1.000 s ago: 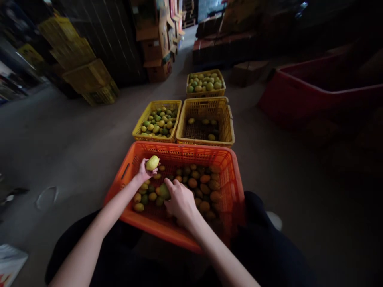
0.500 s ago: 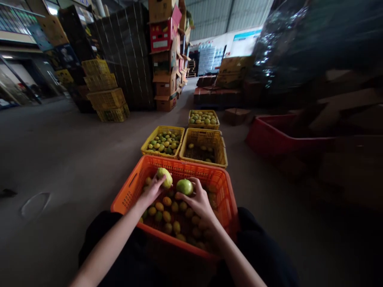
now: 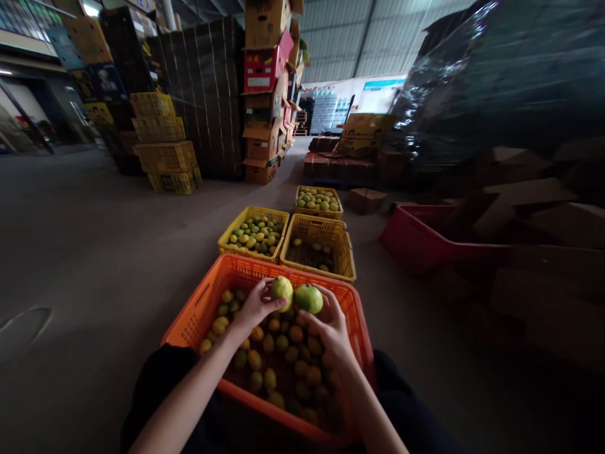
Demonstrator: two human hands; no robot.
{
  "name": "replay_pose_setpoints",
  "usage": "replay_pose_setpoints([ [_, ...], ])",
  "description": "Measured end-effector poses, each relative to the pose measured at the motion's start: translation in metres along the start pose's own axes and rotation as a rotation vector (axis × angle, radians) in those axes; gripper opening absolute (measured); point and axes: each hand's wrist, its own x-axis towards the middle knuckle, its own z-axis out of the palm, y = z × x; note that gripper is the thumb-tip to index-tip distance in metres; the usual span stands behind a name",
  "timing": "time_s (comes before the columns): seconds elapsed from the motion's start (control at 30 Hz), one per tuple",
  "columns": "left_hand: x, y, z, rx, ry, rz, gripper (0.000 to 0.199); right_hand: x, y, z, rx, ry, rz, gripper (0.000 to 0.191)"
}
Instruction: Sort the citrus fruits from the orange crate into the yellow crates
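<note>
Just above the orange crate (image 3: 189, 315), my left hand (image 3: 258, 306) is closed round a pale yellow-green fruit (image 3: 282, 293). My right hand (image 3: 331, 321) grips a greener, rounded fruit (image 3: 308, 299) between thumb and fingers. The two fruits are side by side, almost touching. Beneath them, many smaller yellow, orange and green fruits (image 3: 269, 378) lie loose in the crate. My right hand and forearm hide part of its right side. The exact kind of fruit cannot be made out.
Beyond the orange crate stand a yellow crate full of fruit (image 3: 255, 236), a yellow crate with a few fruits (image 3: 316, 249), and another full one (image 3: 319, 200). A red bin (image 3: 416, 243) is at right; stacked cartons (image 3: 262, 120) and yellow crates (image 3: 165, 154) stand behind.
My left hand has moved right with its fruit, bringing it close to the green one. My right hand has shifted slightly right and down. The head view has tilted up a little.
</note>
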Motion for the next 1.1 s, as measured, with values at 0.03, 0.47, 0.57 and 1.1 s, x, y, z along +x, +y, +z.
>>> replay_pose_setpoints([
  [0.03,0.001,0.0,0.002,-0.012,0.001,0.0,0.051,0.001,0.0,-0.001,0.039,0.017,0.013,0.059],
  [0.47,-0.013,-0.001,0.015,-0.239,0.011,-0.277,0.046,-0.004,0.004,-0.004,0.34,0.024,0.214,0.042],
  [0.57,-0.01,-0.002,0.013,-0.398,0.077,-0.348,0.04,-0.005,0.002,0.002,0.273,0.015,0.152,0.048],
  [1.1,-0.009,-0.028,0.013,-0.755,0.196,-0.362,0.026,-0.006,0.031,0.028,-0.384,-0.05,-0.262,0.049],
])
